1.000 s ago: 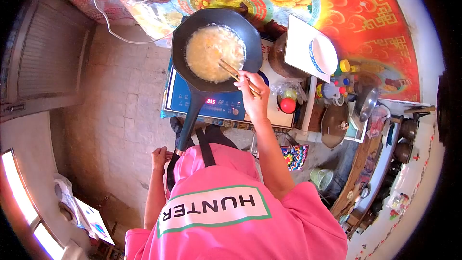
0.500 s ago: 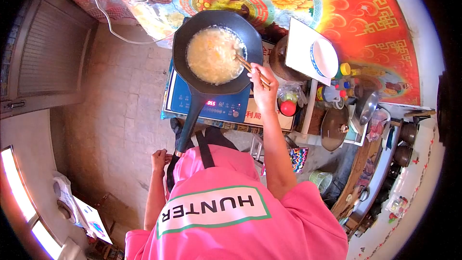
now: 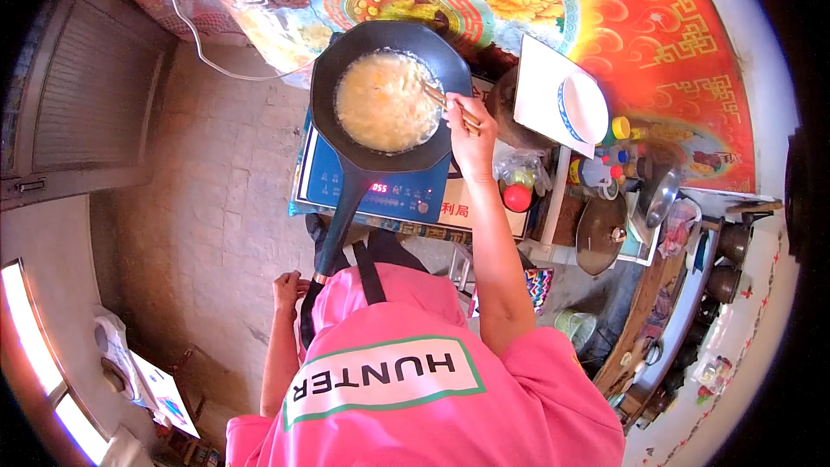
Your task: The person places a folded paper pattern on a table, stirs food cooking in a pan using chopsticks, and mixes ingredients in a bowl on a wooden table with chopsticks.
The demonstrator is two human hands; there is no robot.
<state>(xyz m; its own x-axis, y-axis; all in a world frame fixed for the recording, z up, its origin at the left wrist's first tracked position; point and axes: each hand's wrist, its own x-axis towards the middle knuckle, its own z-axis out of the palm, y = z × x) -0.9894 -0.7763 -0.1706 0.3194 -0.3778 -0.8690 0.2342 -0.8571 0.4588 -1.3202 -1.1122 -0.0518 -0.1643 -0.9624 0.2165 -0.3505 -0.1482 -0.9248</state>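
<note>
My right hand [image 3: 471,134] is closed around a pair of wooden chopsticks [image 3: 437,97]. Their tips dip into the right side of a pale, bubbling soup [image 3: 380,108] with yellowish bits. A black wok [image 3: 327,91] holds the soup and rests on a blue induction cooker [image 3: 415,186] with a lit red display. The wok's long handle [image 3: 344,220] points toward my body. Low on the left, my left hand [image 3: 288,290] has its fingers curled near the handle's end and a black strap. Whether those fingers touch or hold anything is hidden.
Right of the cooker lie a plastic bag with a red round item [image 3: 517,197], a white board [image 3: 540,91] and a blue-rimmed white bowl [image 3: 584,108]. Seasoning bottles [image 3: 596,171] and a glass lid [image 3: 601,229] sit farther right. A white cable [image 3: 203,56] crosses at upper left.
My right hand and the chopsticks have shifted slightly upward and left at the soup's right side. The left hand and the wok have stayed nearly in place.
</note>
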